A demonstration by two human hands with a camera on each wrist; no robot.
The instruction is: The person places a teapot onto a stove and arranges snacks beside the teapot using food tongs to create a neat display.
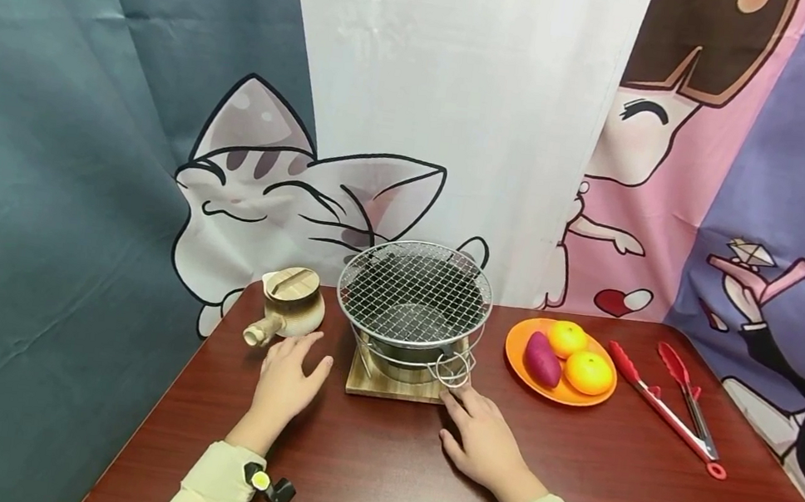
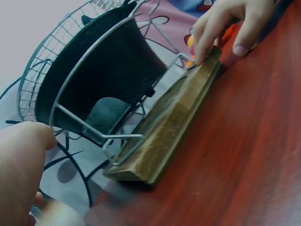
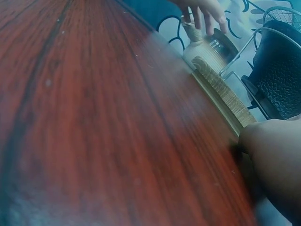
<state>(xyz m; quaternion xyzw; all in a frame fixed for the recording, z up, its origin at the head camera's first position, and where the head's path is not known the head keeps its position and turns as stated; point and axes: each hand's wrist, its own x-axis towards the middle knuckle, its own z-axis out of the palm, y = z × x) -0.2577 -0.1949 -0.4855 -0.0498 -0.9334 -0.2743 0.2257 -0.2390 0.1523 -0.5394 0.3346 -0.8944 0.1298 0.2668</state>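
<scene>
At twelve o'clock on the bench (image 1: 375,474), the grill (image 1: 414,298) stands on a wooden board (image 1: 385,389), probably as heat protection. The right hand (image 1: 487,446), fingers apart, touches the board's five-o'clock corner, perhaps steadying it. The left hand (image 1: 284,380), fingers spread, is near the teapot (image 1: 295,317), at the grill's nine o'clock.

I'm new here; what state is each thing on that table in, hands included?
Teapot: upright, lidded
Stove: upright on its board
Mesh: on top of the stove
Plate: holding food
Oranges: whole, unpeeled
Sweet potato: whole
Tongs: lying open
Left hand: near the teapot, contact unclear
Right hand: touching the board
</scene>
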